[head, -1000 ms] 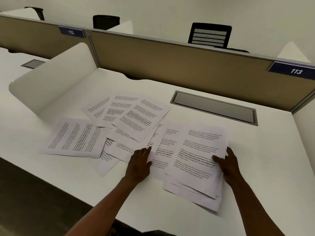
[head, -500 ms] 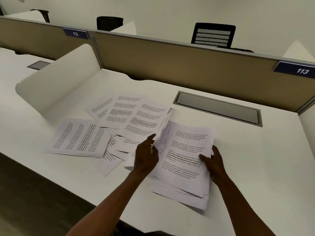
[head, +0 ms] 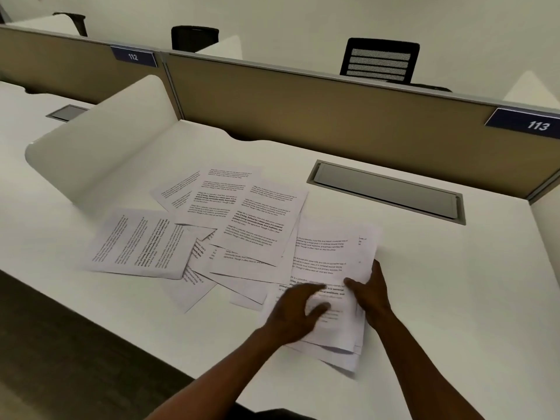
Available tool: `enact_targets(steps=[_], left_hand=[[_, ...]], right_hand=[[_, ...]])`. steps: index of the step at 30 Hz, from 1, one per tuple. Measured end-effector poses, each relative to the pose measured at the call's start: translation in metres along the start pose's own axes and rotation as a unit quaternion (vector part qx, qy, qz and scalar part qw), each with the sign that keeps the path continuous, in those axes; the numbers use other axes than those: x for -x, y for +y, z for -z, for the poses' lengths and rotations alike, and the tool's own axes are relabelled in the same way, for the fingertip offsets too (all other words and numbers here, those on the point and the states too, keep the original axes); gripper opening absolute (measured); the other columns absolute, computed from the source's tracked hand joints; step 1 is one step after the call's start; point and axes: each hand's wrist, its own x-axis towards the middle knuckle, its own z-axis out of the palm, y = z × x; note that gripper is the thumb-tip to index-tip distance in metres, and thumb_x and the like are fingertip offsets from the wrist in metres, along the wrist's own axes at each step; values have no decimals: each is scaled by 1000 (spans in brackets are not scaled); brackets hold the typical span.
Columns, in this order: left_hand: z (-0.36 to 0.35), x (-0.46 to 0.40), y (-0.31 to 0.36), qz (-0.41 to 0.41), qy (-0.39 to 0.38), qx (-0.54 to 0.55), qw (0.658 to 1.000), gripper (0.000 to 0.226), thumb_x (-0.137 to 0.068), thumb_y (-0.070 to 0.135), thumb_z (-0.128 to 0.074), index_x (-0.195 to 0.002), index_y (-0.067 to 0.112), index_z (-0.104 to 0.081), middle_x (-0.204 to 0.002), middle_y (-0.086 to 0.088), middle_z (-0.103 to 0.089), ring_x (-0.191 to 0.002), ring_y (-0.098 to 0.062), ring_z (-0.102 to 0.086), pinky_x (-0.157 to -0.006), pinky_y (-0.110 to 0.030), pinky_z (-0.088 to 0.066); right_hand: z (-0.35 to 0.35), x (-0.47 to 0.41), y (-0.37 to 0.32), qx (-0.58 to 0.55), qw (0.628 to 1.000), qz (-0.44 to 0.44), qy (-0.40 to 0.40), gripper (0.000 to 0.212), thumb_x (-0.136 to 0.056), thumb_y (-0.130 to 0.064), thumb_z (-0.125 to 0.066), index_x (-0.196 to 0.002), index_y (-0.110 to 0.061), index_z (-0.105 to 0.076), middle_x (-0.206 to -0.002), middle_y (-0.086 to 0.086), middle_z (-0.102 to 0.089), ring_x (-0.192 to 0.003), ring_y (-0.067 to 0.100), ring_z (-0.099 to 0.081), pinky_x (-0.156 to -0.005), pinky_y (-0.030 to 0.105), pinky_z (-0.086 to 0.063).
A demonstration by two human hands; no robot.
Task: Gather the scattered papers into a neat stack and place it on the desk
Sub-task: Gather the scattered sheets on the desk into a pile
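Observation:
Several printed white sheets lie scattered on the white desk [head: 454, 298]. A loose bundle of sheets [head: 330, 259] sits at the right of the spread, its edges uneven. My right hand [head: 371, 294] grips the bundle's right edge, thumb on top. My left hand [head: 295, 312] rests on the bundle's lower left part, fingers spread and blurred. Left of the bundle, overlapping sheets [head: 257, 225] fan across the desk's middle, and one sheet [head: 139, 241] lies farthest left.
A white curved divider [head: 97, 147] stands at the left of the desk. A grey cable tray lid [head: 385, 190] is set into the desk behind the papers. A tan partition [head: 303, 107] with labels 112 and 113 closes the back. Black chairs [head: 380, 60] stand beyond.
My left hand has moved right from the scattered sheets onto the bundle. The bundle has been pulled together and shifted slightly, still held by my right hand.

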Motion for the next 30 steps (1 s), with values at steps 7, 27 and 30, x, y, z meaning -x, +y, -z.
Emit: enact_targets(steps=[7,27,30], left_hand=[[50,-13,-65,57,19,-212,975,62,-90,56,-44,-137,17,-54,-145,-2,-52,-138,-23,-42,-113,-38,-32],[13,10,-39,-11,-85,-229,970,80,-87,64,-50,-154,30,-24,-164,3,-14,-152,-16,-9,-125,-36,-7],[11,10,-44,-26,-44,-211,976,81,-84,63,-56,-151,25,-34,-158,0,-30,-147,-19,-25,-121,-39,-21]], right_hand=[[30,-15,-4,-3,1000,-9,13,72,-83,3,-66,-145,-15,-35,-140,12,-51,-123,34,-53,-103,54,-46],[96,-54,-17,239,963,-3,125,82,-84,-5,-67,-154,-10,-23,-135,29,-53,-122,46,-53,-105,50,-41],[93,-55,-16,302,937,47,171,83,-82,-14,-72,-152,-6,-28,-138,29,-48,-128,46,-44,-109,52,-36]])
